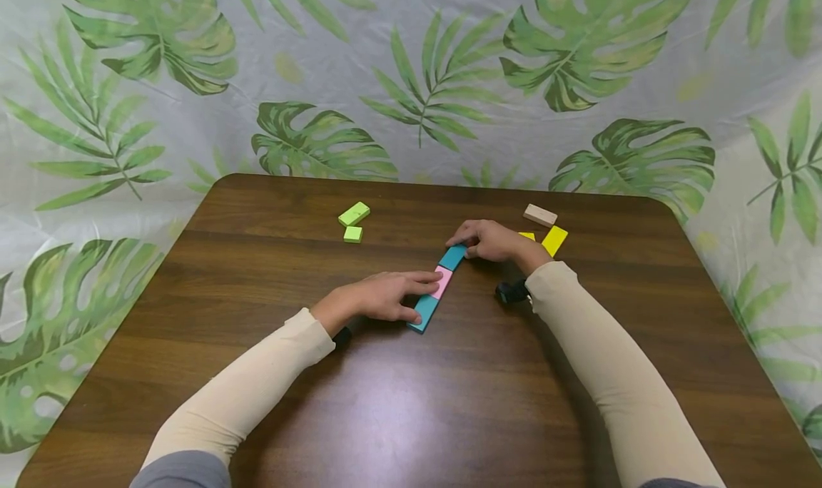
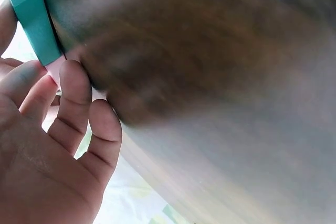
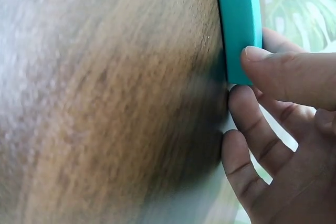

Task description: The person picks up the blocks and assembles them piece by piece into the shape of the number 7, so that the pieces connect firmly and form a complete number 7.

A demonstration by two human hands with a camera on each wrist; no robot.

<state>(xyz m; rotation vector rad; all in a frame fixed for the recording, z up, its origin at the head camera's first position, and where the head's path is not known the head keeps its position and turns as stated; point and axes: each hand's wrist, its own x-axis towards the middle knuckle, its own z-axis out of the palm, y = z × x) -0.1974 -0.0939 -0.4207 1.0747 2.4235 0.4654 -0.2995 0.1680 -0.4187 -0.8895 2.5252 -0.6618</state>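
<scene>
Three flat blocks lie end to end in a slanting row on the table: a near teal block (image 1: 424, 312), a pink block (image 1: 441, 282) in the middle and a far teal block (image 1: 452, 257). My left hand (image 1: 388, 294) rests at the row from the left, fingers stretched across the pink block and thumb on the near teal block. At the far end, my right hand (image 1: 493, 241) pinches the far teal block. In the right wrist view, the thumb is against the teal block (image 3: 241, 30), with the other fingers around its end.
Two light green blocks (image 1: 354, 214) lie back left, one long and one short. Behind my right hand are a beige wooden block (image 1: 540, 215) and yellow blocks (image 1: 555, 241), one partly hidden. A leaf-print curtain (image 1: 437, 81) hangs behind the brown table (image 1: 257, 260).
</scene>
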